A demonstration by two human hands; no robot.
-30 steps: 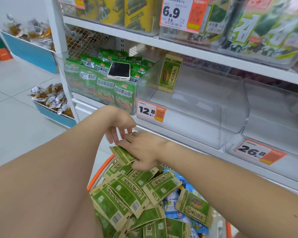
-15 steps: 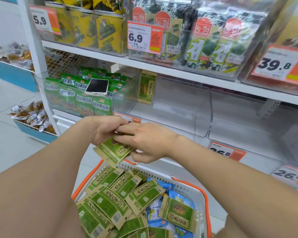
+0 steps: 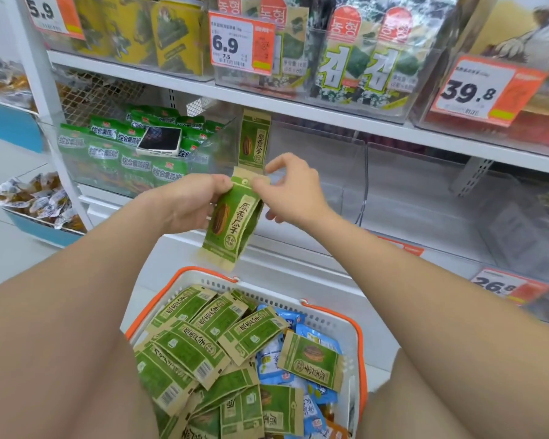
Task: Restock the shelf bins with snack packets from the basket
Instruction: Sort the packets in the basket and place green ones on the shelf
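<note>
I hold a small stack of green snack packets upright in front of the shelf, above the basket. My left hand grips the stack from the left side. My right hand pinches its top right corner between thumb and forefinger. A white basket with an orange rim sits below, full of several green packets and blue packets. One green packet stands against the left wall of the clear, otherwise bare shelf bin just behind my hands.
The bin to the left holds green bags with a phone lying on top. Another clear bin stands to the right. Seaweed packs fill the shelf above. Price tags hang on the bin fronts. A low blue bin of wrapped snacks stands at the left.
Both hands rose from the basket to shelf-bin height with the green packets, which turned from flat to upright. My view tilted upward toward the shelves.
</note>
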